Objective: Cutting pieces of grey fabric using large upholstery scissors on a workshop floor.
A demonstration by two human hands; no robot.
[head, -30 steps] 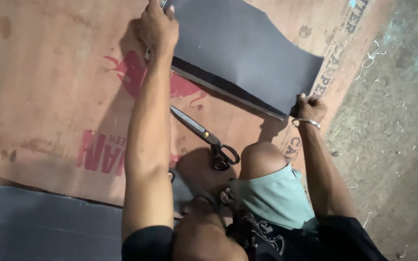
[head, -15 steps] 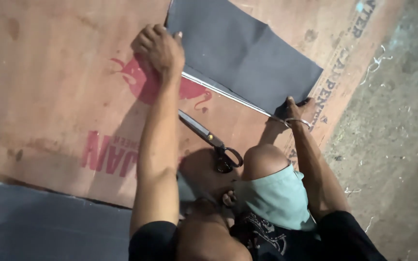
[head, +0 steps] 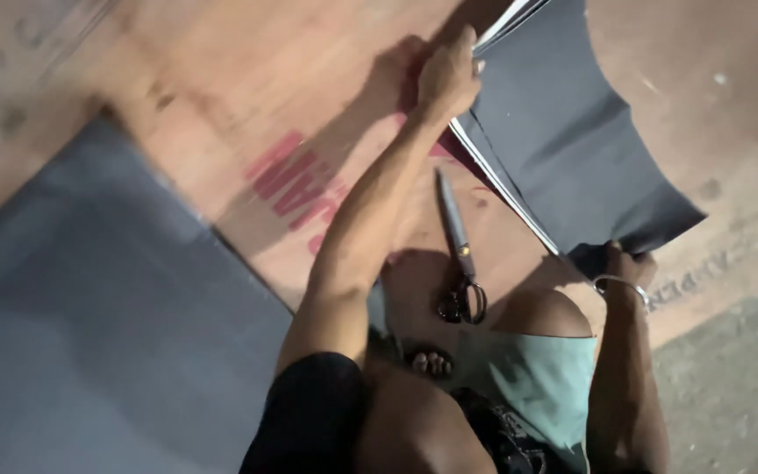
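Note:
A stack of dark grey sheets [head: 572, 149] with pale edges is lifted off a reddish plywood board [head: 247, 105]. My left hand [head: 446, 75] grips the stack's far edge at the top of the view. My right hand [head: 626, 263], with a metal bangle on the wrist, grips the stack's near corner at the right. Long scissors [head: 458, 241] lie shut on the board between my arms, blades pointing away from me, handles near my knee.
A large grey sheet [head: 89, 316] lies flat at the lower left, over the board's edge. My bent knee, green shorts [head: 537, 377] and toes sit just below the scissors. Rough grey floor [head: 739, 369] runs along the right side.
The view has swung, so the grey sheet at the left fills more of the frame. Both hands keep their hold, and the stack now curves up from the board.

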